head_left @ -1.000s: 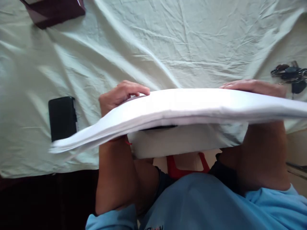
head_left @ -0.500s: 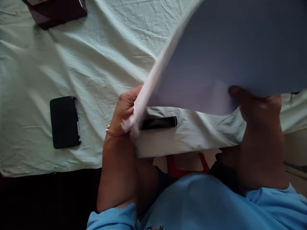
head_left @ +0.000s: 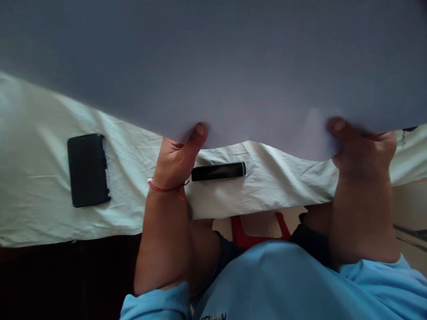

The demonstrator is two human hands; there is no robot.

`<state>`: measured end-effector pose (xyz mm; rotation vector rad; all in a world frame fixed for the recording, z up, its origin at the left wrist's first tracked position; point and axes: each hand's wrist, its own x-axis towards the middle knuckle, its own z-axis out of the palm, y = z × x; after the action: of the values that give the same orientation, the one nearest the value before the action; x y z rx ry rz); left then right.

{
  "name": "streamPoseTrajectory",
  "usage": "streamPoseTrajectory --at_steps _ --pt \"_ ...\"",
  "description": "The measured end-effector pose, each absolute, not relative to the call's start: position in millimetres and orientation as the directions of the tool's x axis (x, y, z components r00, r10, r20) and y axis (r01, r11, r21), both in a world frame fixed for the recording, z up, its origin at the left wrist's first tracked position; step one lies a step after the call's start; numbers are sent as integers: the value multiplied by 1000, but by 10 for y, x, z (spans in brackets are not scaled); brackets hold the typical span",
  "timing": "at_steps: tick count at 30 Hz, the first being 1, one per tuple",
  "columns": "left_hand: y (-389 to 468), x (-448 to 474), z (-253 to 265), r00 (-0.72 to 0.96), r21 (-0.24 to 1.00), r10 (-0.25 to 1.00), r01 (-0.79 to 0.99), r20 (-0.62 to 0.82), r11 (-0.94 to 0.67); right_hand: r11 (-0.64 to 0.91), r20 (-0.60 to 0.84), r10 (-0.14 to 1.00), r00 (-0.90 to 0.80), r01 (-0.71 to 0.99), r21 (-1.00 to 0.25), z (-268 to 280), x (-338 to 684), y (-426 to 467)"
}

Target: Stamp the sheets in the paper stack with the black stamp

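A large pale sheet of paper, in shadow, spreads across the whole upper part of the head view. My left hand grips its near edge, thumb on top and fingers hidden beneath. Farther right, my right hand pinches the same edge, its thumb pressing on the sheet and the other fingers mostly underneath. Between the hands the edge bows slightly. Just below the sheet and close to my left wrist lies a slim black object, whose kind I cannot make out.
A pale, wrinkled cloth covers the table. On it at the left rests a black rectangular case. Past the table's near edge, part of a red plastic seat shows between my legs. The sheet hides the table's far part.
The sheet was folded over or bent toward the right; now it is spread flat to the left too, covering the dark red box at the back. My left thumb has come into view on top.
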<state>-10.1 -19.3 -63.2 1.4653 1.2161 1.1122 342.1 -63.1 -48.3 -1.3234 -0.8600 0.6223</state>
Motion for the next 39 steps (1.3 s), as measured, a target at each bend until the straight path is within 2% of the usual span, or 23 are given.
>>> streamPoseTrajectory --at_steps 3,6,9,13,19,22,24,26,28,30,34,39 --pt "-206 -68 -562 65 988 994 119 93 -100 131 160 836 525 91 -987 -447 3415 -627" --pt "-184 -41 -426 107 971 994 235 15 -40 68 86 858 507 55 -996 -411 3436 -588" --pt "-158 -50 -339 147 937 989 349 -33 -21 -59 -50 863 503 3 -998 -358 3472 -566" --pt "-192 -89 -329 144 927 986 375 -79 20 -217 -196 839 507 -18 -976 -293 3523 -583" --pt "-298 -178 -338 163 912 969 397 -186 109 -327 -258 805 534 38 -944 -281 3582 -580" --pt "-341 -229 -279 211 888 965 457 -154 42 -333 -289 786 547 -21 -943 -240 3563 -564" --pt "-371 -259 -210 295 848 952 522 -76 -95 -351 -316 768 557 -47 -935 -196 3536 -553" --pt "-402 -282 -135 451 815 892 525 -24 -243 -383 -341 743 576 -51 -922 -156 3510 -545" --pt "-429 -294 -74 612 811 789 485 -47 -328 -406 -353 722 595 -49 -913 -131 3493 -540" --pt "-446 -299 -41 680 801 725 492 -108 -342 -410 -358 715 601 -55 -911 -122 3487 -538" --pt "-435 -330 -56 598 760 791 572 -127 -310 -390 -363 739 567 -79 -917 -125 3494 -537" --pt "-386 -379 -98 482 791 873 562 -77 -240 -392 -377 752 540 -93 -915 -154 3516 -538"
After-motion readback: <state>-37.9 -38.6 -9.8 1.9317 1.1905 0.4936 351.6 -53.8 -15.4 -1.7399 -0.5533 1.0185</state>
